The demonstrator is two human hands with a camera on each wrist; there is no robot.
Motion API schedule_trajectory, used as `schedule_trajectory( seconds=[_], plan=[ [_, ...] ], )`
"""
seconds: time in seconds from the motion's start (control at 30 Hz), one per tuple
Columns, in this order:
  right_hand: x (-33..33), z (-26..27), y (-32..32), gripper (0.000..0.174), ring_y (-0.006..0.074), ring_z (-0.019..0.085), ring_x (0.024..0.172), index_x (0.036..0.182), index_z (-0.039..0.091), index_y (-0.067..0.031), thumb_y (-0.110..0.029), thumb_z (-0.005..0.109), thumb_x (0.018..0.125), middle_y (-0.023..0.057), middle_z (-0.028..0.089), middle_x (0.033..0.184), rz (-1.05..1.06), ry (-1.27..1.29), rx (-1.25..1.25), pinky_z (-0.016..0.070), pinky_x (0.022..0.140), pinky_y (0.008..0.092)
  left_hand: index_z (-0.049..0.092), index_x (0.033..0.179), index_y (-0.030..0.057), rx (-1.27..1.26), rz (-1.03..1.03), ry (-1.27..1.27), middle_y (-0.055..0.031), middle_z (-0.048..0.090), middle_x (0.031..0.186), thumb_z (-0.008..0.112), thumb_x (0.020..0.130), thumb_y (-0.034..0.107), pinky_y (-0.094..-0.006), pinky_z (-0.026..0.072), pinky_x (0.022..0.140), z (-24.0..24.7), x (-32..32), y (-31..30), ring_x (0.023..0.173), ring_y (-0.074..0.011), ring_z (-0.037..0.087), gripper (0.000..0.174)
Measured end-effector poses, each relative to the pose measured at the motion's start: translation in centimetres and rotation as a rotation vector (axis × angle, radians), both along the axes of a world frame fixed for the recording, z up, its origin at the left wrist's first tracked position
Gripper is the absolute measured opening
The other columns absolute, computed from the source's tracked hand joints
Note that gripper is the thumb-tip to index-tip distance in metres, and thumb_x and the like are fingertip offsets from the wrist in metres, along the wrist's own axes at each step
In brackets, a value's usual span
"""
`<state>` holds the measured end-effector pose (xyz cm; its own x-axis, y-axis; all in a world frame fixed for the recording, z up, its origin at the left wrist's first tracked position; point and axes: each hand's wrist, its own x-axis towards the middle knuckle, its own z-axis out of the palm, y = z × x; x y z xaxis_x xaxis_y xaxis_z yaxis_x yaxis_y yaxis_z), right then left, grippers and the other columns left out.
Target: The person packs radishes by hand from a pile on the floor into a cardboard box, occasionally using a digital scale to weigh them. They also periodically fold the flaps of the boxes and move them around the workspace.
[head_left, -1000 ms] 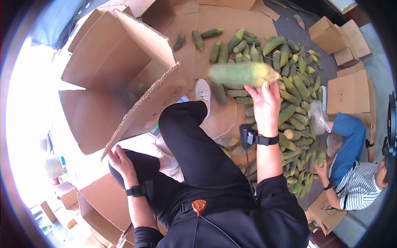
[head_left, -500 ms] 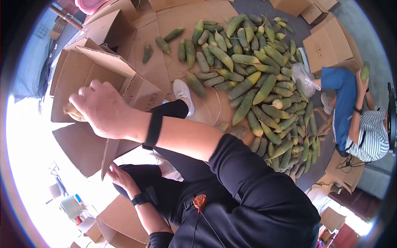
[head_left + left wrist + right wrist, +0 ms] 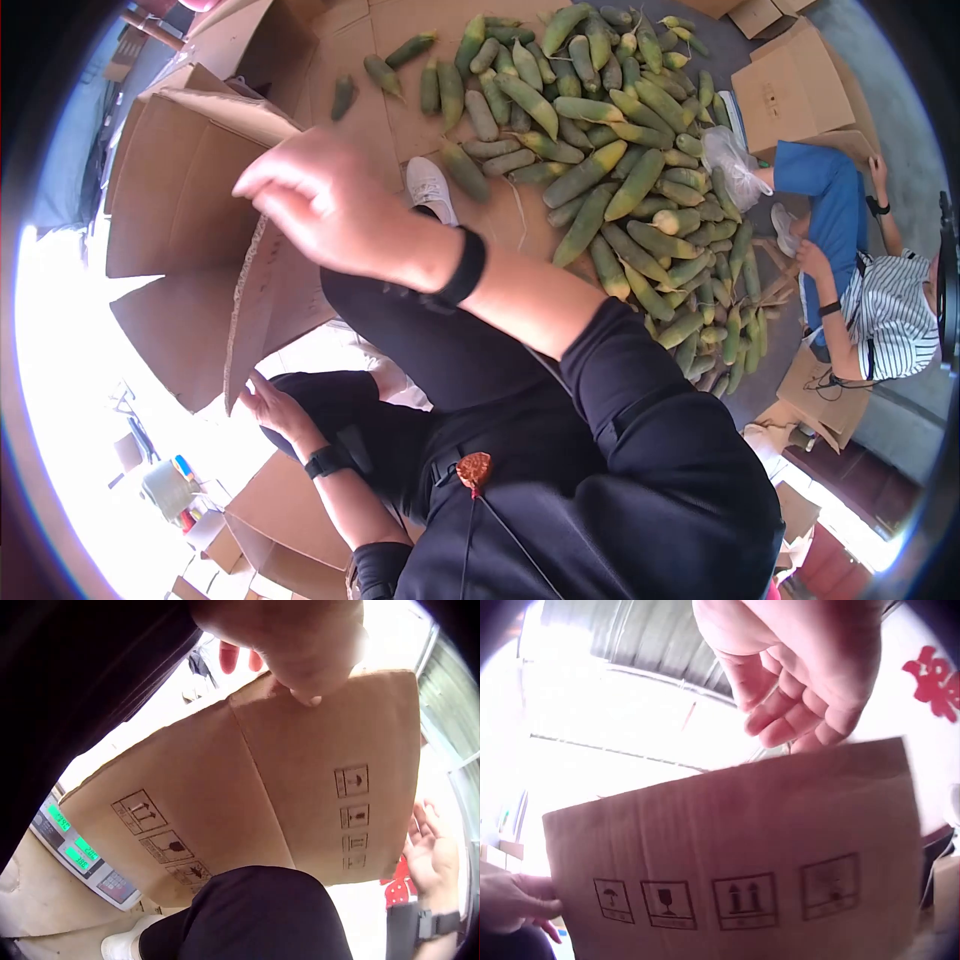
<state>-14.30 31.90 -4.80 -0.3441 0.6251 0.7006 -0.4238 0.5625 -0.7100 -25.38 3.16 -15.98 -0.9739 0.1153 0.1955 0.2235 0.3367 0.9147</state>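
Note:
My right hand [image 3: 325, 205] is raised over the near edge of a tall cardboard box [image 3: 175, 190], its fingers loosely bent with nothing visible between them. In the right wrist view those fingers [image 3: 787, 724] hang just above the top of a printed flap [image 3: 727, 847]. Lower down, my left hand [image 3: 280, 412] grips the corner of this flap; the left wrist view has its thumb [image 3: 304, 694] lying on the cardboard. The inside of the box is mostly hidden. Right of it, a large heap of green radishes [image 3: 635, 185] covers the floor.
A scale with green digits [image 3: 79, 855] stands beside the box. Another person in a striped shirt [image 3: 890, 315] sits beyond the heap, near a plastic bag [image 3: 735, 170] and a carton [image 3: 800, 90]. More open cartons [image 3: 290, 520] stand at the lower left.
My right hand carried a green radish from the heap leftward into the box, then came back out without it. The left hand stays at the flap. The other person's hands no longer hold a radish.

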Motion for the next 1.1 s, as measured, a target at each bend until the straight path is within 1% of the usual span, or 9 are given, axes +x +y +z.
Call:
schedule_trajectory(
  seconds=[0.13, 0.27, 0.4, 0.47, 0.6, 0.73, 0.8, 0.83, 1.1],
  plan=[
    [6.7, -7.1, 4.5, 0.009, 0.0227, 0.062, 0.07, 0.087, 0.064, -0.0043, -0.009, 0.059, 0.081, 0.0127, 0.064, 0.081, -0.08, -0.374, -0.349, 0.0473, 0.063, 0.03, 0.053, 0.11, 0.0019, -0.048, 0.002, 0.044, -0.0079, 0.059, 0.101, 0.052, 0.092, 0.018, -0.0273, 0.0418, 0.085, -0.6, -0.5, 0.1, 0.095, -0.0137, 0.053, 0.025],
    [15.0, -17.5, 6.2, 0.017, 0.0289, 0.061, 0.082, 0.092, 0.064, -0.008, -0.017, 0.056, 0.079, 0.0122, 0.064, 0.086, -0.272, -0.89, -0.43, 0.0477, 0.072, 0.0339, 0.054, 0.11, 0.0014, 0.031, -0.021, 0.074, -0.0079, 0.059, 0.101, 0.051, 0.092, 0.017, -0.0256, 0.0421, 0.085, -0.3, -0.3, 0.5, 0.095, -0.0138, 0.054, 0.023],
    [23.5, -27.9, 4.9, 0.019, 0.0311, 0.06, 0.087, 0.09, 0.063, -0.0057, -0.019, 0.055, 0.079, 0.015, 0.063, 0.089, -0.306, -1.157, -0.534, 0.0465, 0.076, 0.0368, 0.054, 0.108, 0.0027, -0.02, 0.012, 0.071, -0.0072, 0.059, 0.1, 0.051, 0.092, 0.019, -0.0268, 0.0432, 0.085, 0.4, 0.3, 0.9, 0.094, -0.0135, 0.054, 0.023],
    [26.8, -31.5, 3.5, 0.021, 0.0331, 0.059, 0.09, 0.09, 0.063, -0.005, -0.019, 0.054, 0.078, 0.0172, 0.063, 0.09, -0.312, -1.351, -0.541, 0.0455, 0.079, 0.0392, 0.047, 0.119, -0.0021, -0.065, -0.008, 0.048, -0.013, 0.056, 0.111, 0.05, 0.093, 0.017, -0.0297, 0.0408, 0.091, 0.4, 0.5, 0.7, 0.103, -0.0168, 0.052, 0.032],
    [29.9, -33.9, 0.5, 0.025, 0.0321, 0.057, 0.095, 0.095, 0.062, -0.0047, -0.017, 0.057, 0.074, 0.0177, 0.063, 0.095, -0.201, -1.77, -0.717, 0.044, 0.085, 0.0387, 0.047, 0.119, -0.0006, -0.108, 0.035, 0.046, -0.0115, 0.056, 0.109, 0.05, 0.093, 0.019, -0.0315, 0.0425, 0.089, 0.5, 0.7, 0.9, 0.101, -0.0172, 0.053, 0.033],
    [29.1, -33.9, -1.7, 0.023, 0.0325, 0.056, 0.098, 0.096, 0.062, -0.0062, -0.015, 0.057, 0.075, 0.0161, 0.06, 0.102, -0.128, -1.812, -0.696, 0.044, 0.085, 0.0401, 0.054, 0.111, 0.0051, -0.172, 0.067, 0.115, -0.0093, 0.06, 0.106, 0.051, 0.092, 0.025, -0.0321, 0.0474, 0.084, 0.6, 0.8, 1.3, 0.099, -0.0174, 0.056, 0.028],
    [28.2, -33.5, -2.3, 0.022, 0.0331, 0.055, 0.1, 0.1, 0.057, -0.0059, -0.011, 0.045, 0.082, 0.0161, 0.054, 0.109, -0.019, -1.92, -0.366, 0.0445, 0.086, 0.0426, 0.054, 0.111, 0.005, -0.192, 0.074, 0.112, -0.0095, 0.06, 0.106, 0.051, 0.092, 0.026, -0.0321, 0.0477, 0.084, 0.7, 0.9, 1.4, 0.099, -0.0178, 0.056, 0.028],
    [27.6, -33.6, -2.3, 0.022, 0.0331, 0.055, 0.1, 0.1, 0.057, -0.0059, -0.011, 0.045, 0.082, 0.0161, 0.054, 0.109, -0.009, -1.92, -0.365, 0.0445, 0.086, 0.0426, 0.051, 0.115, 0.0039, -0.191, 0.068, 0.101, -0.0098, 0.057, 0.108, 0.05, 0.093, 0.024, -0.0321, 0.0469, 0.084, 0.7, 1.0, 1.5, 0.099, -0.0172, 0.055, 0.03],
    [25.5, -35.0, 0.7, 0.021, 0.0322, 0.056, 0.1, 0.104, 0.051, -0.0042, -0.011, 0.04, 0.087, 0.0159, 0.051, 0.112, -0.179, -1.961, -0.293, 0.048, 0.081, 0.0422, 0.048, 0.119, 0.0016, -0.284, 0.078, 0.121, -0.0112, 0.054, 0.113, 0.047, 0.094, 0.023, -0.0317, 0.0473, 0.081, 0.7, 0.6, 1.3, 0.099, -0.0177, 0.053, 0.032]
  ],
)
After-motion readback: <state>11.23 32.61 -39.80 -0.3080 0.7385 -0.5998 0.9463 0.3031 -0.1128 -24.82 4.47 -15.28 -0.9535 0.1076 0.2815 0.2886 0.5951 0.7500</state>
